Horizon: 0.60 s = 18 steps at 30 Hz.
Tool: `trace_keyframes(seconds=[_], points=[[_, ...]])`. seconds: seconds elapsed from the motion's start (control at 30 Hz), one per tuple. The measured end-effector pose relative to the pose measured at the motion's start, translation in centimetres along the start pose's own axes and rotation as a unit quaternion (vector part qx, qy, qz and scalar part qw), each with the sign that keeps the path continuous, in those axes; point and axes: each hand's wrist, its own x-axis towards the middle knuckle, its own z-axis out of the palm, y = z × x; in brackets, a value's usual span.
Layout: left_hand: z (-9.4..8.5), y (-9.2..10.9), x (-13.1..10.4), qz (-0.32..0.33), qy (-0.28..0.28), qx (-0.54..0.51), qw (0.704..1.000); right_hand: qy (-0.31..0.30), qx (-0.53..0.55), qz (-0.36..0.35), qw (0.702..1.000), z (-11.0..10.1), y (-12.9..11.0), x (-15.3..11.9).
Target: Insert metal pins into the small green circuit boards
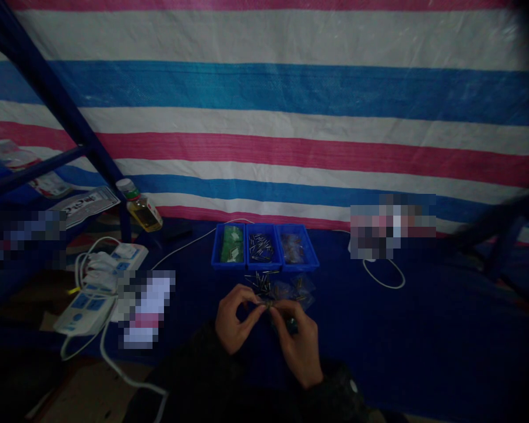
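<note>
My left hand [237, 318] and my right hand [298, 339] meet over the table, thumbs and fingertips pinched together. Between them is a small thing [268, 304], too dark and tiny to name. Just beyond the fingers lies a loose pile of thin metal pins [263, 282]. Beside it, to the right, are small clear plastic bags [300, 286] with brass-coloured pieces inside. Something green [292, 324] shows partly behind the right fingers. Farther back stand three joined blue bins: one with green packets [232, 244], one with metal pins [261, 247], one with clear packets [293, 248].
At left a white power strip [130, 251] with plugs and cords lies near a blurred-out object [147, 311]. A bottle of yellow liquid [144, 212] leans by the blue metal frame [77, 120]. Another blurred object [390, 226] sits back right. Striped sheeting [264, 88] hangs behind the blue table [401, 335].
</note>
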Motion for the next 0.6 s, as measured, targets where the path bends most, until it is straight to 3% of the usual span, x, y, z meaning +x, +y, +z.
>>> trace_keyframes(seconds=[0.1, 0.3, 0.6], points=[[0.05, 0.08, -0.07, -0.004, 0.014, -0.009, 1.000, 0.022, 0.020, 0.006, 1.000, 0.13, 0.31, -0.19], [-0.46, 0.25, 0.29, 0.027, -0.048, 0.002, 0.998, -0.010, 0.006, -0.022, 1.000, -0.35, -0.18, 0.09], [-0.37, -0.64, 0.45, 0.042, -0.037, 0.010, 0.998, -0.027, -0.001, -0.013, 1.000, -0.60, -0.08, -0.03]])
